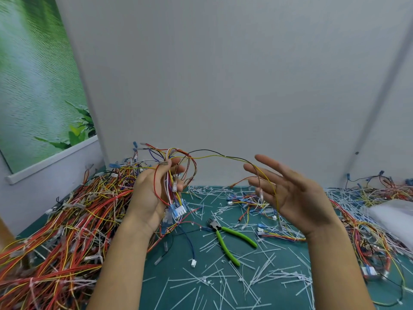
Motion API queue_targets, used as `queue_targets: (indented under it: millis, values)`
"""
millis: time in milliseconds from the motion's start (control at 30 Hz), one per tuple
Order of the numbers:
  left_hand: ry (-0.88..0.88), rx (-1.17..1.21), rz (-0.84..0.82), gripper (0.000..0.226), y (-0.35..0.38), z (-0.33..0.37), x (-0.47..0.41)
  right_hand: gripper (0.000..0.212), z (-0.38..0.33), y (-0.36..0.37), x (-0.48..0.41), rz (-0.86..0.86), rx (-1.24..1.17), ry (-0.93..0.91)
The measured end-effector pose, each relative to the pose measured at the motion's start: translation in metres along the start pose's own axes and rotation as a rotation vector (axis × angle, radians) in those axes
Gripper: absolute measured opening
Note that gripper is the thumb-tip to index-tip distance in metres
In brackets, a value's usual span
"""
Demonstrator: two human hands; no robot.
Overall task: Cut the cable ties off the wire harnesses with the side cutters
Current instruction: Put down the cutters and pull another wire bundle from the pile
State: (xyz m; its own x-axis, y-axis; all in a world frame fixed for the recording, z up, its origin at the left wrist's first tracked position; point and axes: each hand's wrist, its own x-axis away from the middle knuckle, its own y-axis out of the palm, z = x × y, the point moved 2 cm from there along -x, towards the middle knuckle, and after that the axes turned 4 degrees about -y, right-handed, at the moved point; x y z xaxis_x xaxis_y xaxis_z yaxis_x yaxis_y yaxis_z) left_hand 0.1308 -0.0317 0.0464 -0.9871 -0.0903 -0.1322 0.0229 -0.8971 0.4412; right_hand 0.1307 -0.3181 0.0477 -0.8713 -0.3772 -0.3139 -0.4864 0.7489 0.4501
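Observation:
My left hand (149, 193) is raised above the mat and grips a loose wire harness (176, 162) of red, yellow, white and black wires, with blue and white connectors (177, 210) hanging below my palm. A yellow and a black wire arc rightward from it and drape over the straight fingers of my right hand (290, 193), which is spread and holds nothing. The green-handled side cutters (225, 237) lie on the green mat (196, 285) between my forearms, jaws pointing up-left, untouched.
A big pile of tied harnesses (58, 238) covers the left of the table. Loose harnesses (375, 238) lie at the right beside a white plastic bag (393, 217). Several cut white cable ties (263, 276) litter the mat. A grey wall stands close behind.

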Motion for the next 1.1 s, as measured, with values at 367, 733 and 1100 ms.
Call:
queue_targets:
  millis: [367,733,1100]
  values:
    - [0.015,-0.021,-0.001,0.026,0.002,0.001,0.001,0.03,0.007,0.005,-0.005,0.137,0.213,-0.059]
    - [0.048,-0.14,-0.181,0.035,0.017,-0.005,0.009,0.049,0.029,0.023,-0.007,0.043,0.663,0.202]
    - [0.013,-0.279,-0.485,0.028,0.03,-0.017,0.017,0.03,0.034,0.034,-0.01,-0.049,0.682,0.038]
